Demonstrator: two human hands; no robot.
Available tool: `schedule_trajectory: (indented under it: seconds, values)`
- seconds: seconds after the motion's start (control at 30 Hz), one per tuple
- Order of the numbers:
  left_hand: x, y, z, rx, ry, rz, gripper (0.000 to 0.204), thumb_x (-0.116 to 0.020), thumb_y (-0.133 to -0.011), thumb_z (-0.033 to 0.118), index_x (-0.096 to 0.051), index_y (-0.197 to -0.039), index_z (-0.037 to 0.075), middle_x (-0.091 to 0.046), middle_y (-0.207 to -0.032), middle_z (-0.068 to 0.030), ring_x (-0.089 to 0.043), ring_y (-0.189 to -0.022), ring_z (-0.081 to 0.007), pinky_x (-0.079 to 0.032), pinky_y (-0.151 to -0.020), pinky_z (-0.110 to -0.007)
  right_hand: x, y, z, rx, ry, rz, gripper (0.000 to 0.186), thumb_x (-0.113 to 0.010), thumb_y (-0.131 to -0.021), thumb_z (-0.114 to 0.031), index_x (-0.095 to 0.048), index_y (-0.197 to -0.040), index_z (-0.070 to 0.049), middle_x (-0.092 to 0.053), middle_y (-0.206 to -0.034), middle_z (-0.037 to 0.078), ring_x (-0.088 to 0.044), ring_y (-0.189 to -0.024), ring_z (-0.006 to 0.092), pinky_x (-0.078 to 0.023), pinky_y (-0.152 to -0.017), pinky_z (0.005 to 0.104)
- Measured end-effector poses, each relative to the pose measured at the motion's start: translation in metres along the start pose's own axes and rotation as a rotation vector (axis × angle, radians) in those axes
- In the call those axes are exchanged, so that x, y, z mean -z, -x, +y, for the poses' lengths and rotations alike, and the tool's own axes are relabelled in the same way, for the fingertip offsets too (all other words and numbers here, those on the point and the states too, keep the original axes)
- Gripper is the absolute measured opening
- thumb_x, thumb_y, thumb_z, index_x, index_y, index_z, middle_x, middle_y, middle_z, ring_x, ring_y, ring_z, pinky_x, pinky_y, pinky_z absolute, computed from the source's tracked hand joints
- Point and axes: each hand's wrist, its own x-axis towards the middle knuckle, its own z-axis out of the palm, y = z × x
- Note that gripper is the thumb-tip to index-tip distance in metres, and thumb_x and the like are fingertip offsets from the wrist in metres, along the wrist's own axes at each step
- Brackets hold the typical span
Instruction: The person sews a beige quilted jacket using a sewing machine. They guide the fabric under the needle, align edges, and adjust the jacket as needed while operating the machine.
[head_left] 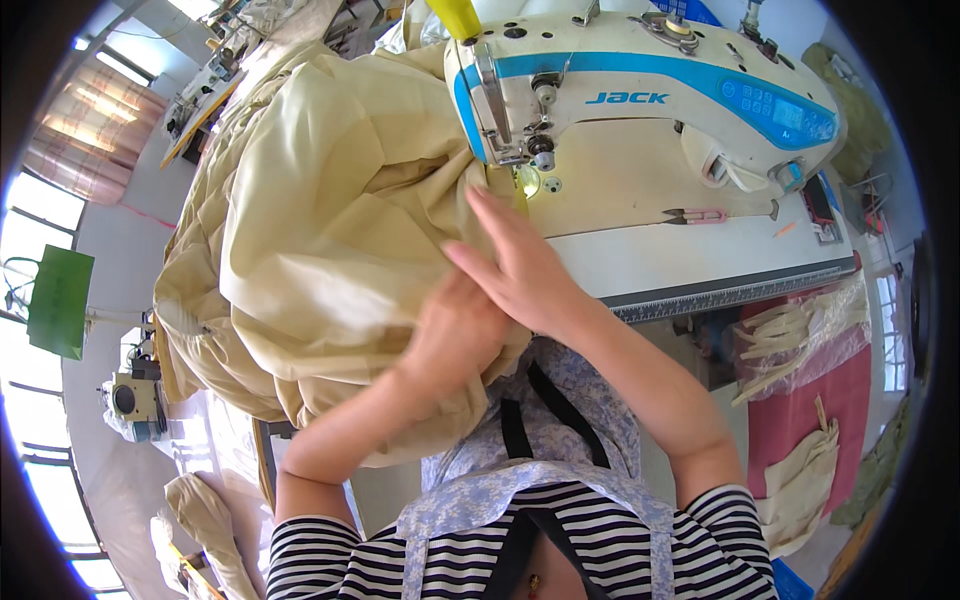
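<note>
A large, bulky piece of beige fabric [310,190] is heaped over the left of the sewing table, its folds running up to the needle area of a white and blue sewing machine [640,75]. My right hand [525,265] rests along the fabric's right edge, fingers stretched toward the needle and thumb apart. Just below and left of it, my left hand [460,325] is on the fabric, close against the right wrist. Motion smears the left fingers, so their grip is unclear. A small lamp lights the needle plate [528,181]; the fabric hides part of this area.
Pink-handled thread snips [695,216] lie on the machine bed, right of the needle. A ruler strip [730,290] runs along the table's front edge. Beige pieces in clear plastic [800,330] lie at the right. A green bag [60,302] hangs at the far left.
</note>
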Motion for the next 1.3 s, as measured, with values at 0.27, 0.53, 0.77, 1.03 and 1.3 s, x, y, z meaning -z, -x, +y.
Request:
schedule_trajectory:
  seconds: [0.27,0.53,0.77,1.03,1.3]
  values:
    - [-0.046,-0.001,0.016,0.188,0.246,-0.34,0.035,-0.06,-0.097,0.025,-0.061,-0.127,0.008,-0.066,-0.119,-0.0151,-0.064,-0.109,-0.0322,-0.045,-0.097,-0.053,-0.036,-0.01,-0.023,0.283,-0.594,-0.676,0.032,-0.063,-0.101,-0.026,-0.069,-0.124,-0.004,-0.07,-0.12,0.014,-0.065,-0.112,0.0282,-0.049,-0.096,0.0365]
    - [-0.015,-0.001,-0.017,0.365,0.332,0.134,0.04,-0.07,-0.085,0.006,-0.058,-0.124,0.003,-0.066,-0.093,-0.0204,-0.065,-0.086,-0.0399,-0.052,-0.076,-0.046,0.053,0.058,0.066,0.507,0.208,-0.145,0.019,-0.066,-0.084,-0.003,-0.07,-0.102,-0.003,-0.069,-0.106,0.008,-0.066,-0.098,0.0263,-0.056,-0.092,0.04]
    - [-0.035,-0.029,-0.018,0.48,0.435,0.252,0.038,-0.065,-0.081,-0.003,-0.057,-0.117,0.002,-0.068,-0.099,-0.0237,-0.066,-0.085,-0.042,-0.053,-0.074,-0.049,0.007,0.027,0.088,0.893,0.416,-0.341,0.02,-0.063,-0.08,-0.013,-0.067,-0.097,-0.004,-0.066,-0.101,0.006,-0.062,-0.097,0.0209,-0.052,-0.085,0.0332]
    - [-0.016,-0.036,-0.04,0.376,0.448,0.207,0.031,-0.078,-0.084,0.011,-0.065,-0.109,0.0,-0.067,-0.096,-0.0183,-0.066,-0.082,-0.0393,-0.054,-0.071,-0.044,-0.015,0.064,0.054,0.742,0.224,-0.431,0.022,-0.065,-0.074,-0.016,-0.067,-0.093,-0.005,-0.065,-0.103,0.009,-0.061,-0.103,0.0251,-0.052,-0.093,0.0394]
    - [-0.034,-0.043,-0.035,0.034,0.327,0.084,0.046,-0.074,-0.065,-0.004,-0.07,-0.11,0.007,-0.066,-0.121,-0.0056,-0.063,-0.104,-0.0308,-0.056,-0.082,-0.04,0.018,0.085,0.073,0.523,0.035,-0.371,0.034,-0.064,-0.086,-0.013,-0.071,-0.118,-0.001,-0.072,-0.118,0.012,-0.067,-0.115,0.026,-0.051,-0.105,0.0401]
